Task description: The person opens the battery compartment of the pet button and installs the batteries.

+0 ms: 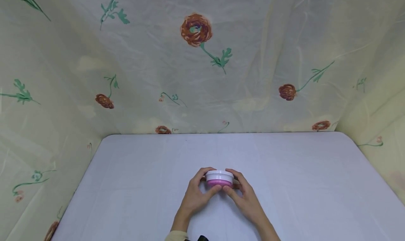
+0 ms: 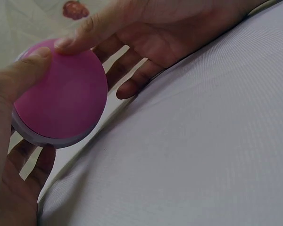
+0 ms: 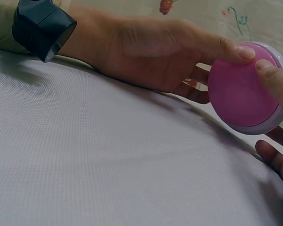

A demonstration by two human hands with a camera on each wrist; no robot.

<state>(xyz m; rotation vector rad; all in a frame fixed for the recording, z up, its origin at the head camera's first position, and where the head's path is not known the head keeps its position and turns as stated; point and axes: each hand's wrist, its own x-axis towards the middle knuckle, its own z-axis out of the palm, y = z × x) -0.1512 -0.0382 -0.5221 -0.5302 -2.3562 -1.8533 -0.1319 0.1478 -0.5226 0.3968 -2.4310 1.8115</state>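
Both hands hold a small round container point(image 1: 219, 176), white on its upper part with a pink base, near the front middle of the table. My left hand point(image 1: 197, 195) grips its left side, thumb at the pink base and fingers around the white part. The right hand point(image 1: 246, 198) grips the right side the same way, the two thumb tips close together. In the left wrist view the smooth pink face point(image 2: 66, 94) is turned to the camera, with a pale rim around it. The right wrist view shows that pink face point(image 3: 243, 87) tilted, both thumbs pressing its upper edge.
A white cloth covers the table point(image 1: 142, 163), which has rounded far corners. Pale curtains point(image 1: 246, 51) printed with brown flowers hang behind it and along both sides. A dark wrist camera point(image 3: 43, 28) sits on the left wrist, beside a beige sleeve point(image 1: 176, 235).
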